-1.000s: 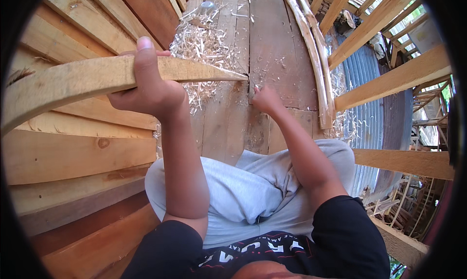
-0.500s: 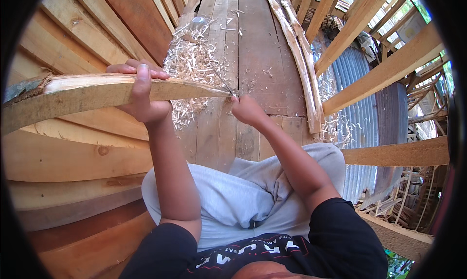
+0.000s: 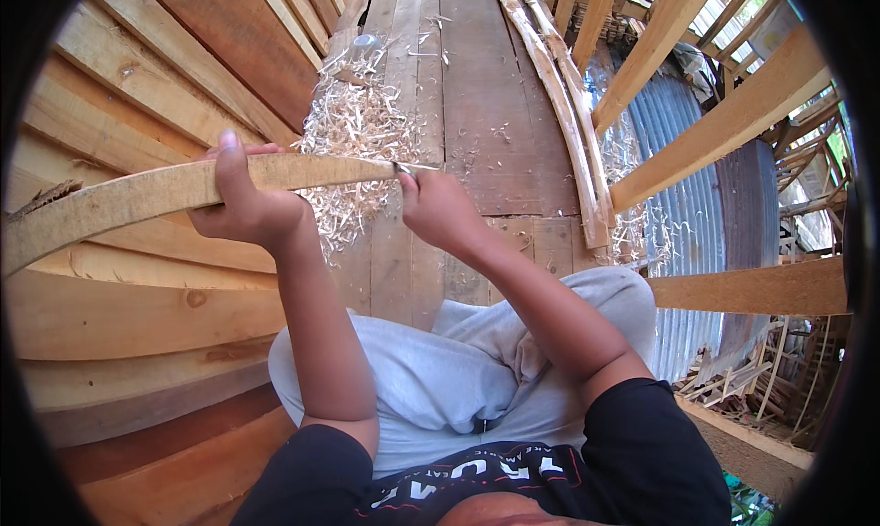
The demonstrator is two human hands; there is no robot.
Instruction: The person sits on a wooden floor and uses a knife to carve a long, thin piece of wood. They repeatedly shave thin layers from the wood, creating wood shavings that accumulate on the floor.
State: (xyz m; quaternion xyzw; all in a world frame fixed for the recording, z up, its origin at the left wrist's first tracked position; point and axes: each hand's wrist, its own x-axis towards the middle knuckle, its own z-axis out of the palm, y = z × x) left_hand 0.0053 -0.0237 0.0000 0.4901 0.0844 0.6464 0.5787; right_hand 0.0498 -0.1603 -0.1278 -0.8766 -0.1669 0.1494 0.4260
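Note:
A long strip of pale wood (image 3: 119, 196) crosses in front of me, bowed by the lens, its left end running out at the picture's rim. My left hand (image 3: 252, 196) is closed around it, thumb over the near face and fingers behind. At the strip's right end my right hand (image 3: 443, 210) is a closed fist around a knife. Only a short, dark bit of the knife blade (image 3: 401, 169) shows, touching the wood by its tip; the handle is hidden in the fist. Beneath the strip, curly wood shavings (image 3: 357, 122) lie heaped on the floorboards.
A plank wall (image 3: 147, 306) stands close on my left. Two long peeled poles (image 3: 559, 95) lie along the right side of the plank floor (image 3: 486, 86), beside a slatted wooden railing (image 3: 724, 113). A small clear cup (image 3: 366, 44) stands at the pile's far end.
My right hand and the knife have moved left along the strip. The strip has turned, hiding most of its rough upper side. My left hand has shifted slightly left, still gripping.

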